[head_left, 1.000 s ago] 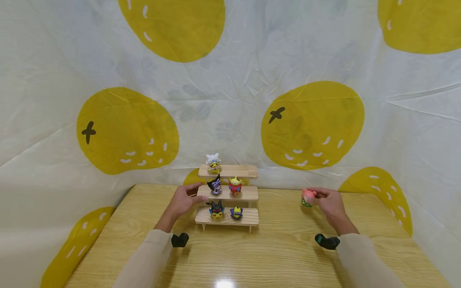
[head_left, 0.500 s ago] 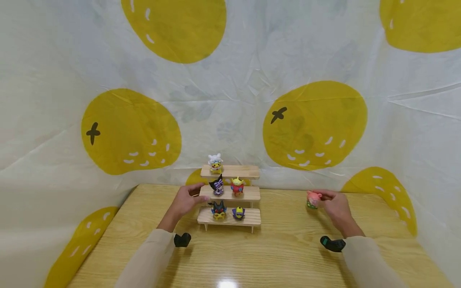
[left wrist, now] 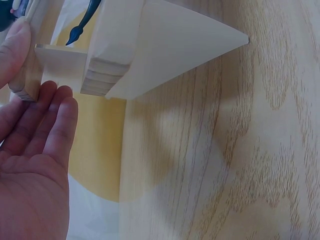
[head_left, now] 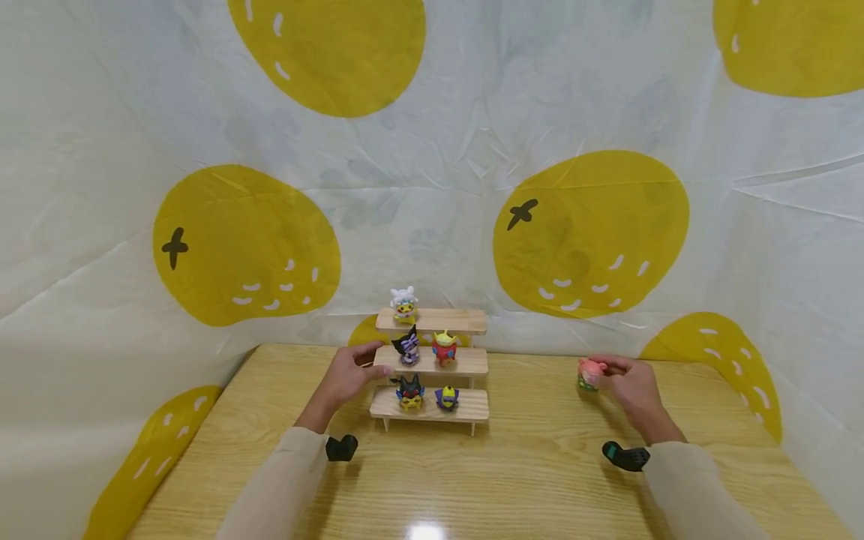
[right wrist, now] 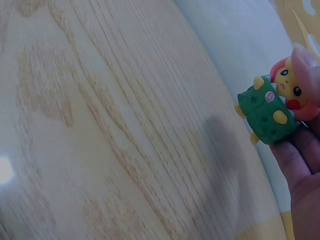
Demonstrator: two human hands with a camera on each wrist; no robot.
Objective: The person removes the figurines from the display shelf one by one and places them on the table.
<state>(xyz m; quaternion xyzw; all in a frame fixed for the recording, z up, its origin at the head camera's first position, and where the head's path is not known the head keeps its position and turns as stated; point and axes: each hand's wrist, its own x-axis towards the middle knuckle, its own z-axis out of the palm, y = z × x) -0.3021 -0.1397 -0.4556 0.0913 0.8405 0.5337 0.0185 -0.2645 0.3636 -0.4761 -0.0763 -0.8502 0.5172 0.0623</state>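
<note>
While the right hand [head_left: 636,386] holds the pink figure [head_left: 591,371], the stand [head_left: 428,418] lies at nine o'clock from it, well apart across the surface [head_left: 533,442], and that sideways gap looks like the relation that counts most. The right fingers are narrowed to a pinch, thumb on one side of the head and the others opposite, so the pink figure sits at about ten o'clock from the palm. Its long axis is near upright from the head camera; in the right wrist view it slants, head toward two o'clock and feet toward eight. Its shadow [right wrist: 225,150] there falls apart from the feet, so it is probably off the surface, though contact is hard to judge. Nearer to the stand is the left hand [head_left: 347,375], its fingers round the left end of the middle shelf [head_left: 475,361], thumb in front and the rest behind and beneath. Toward eleven o'clock on the stand, the white figure [head_left: 403,306] stands at the left of the top shelf [head_left: 459,321], whose right end points toward one o'clock; from the pink figure, that end lies between nine and ten.
</note>
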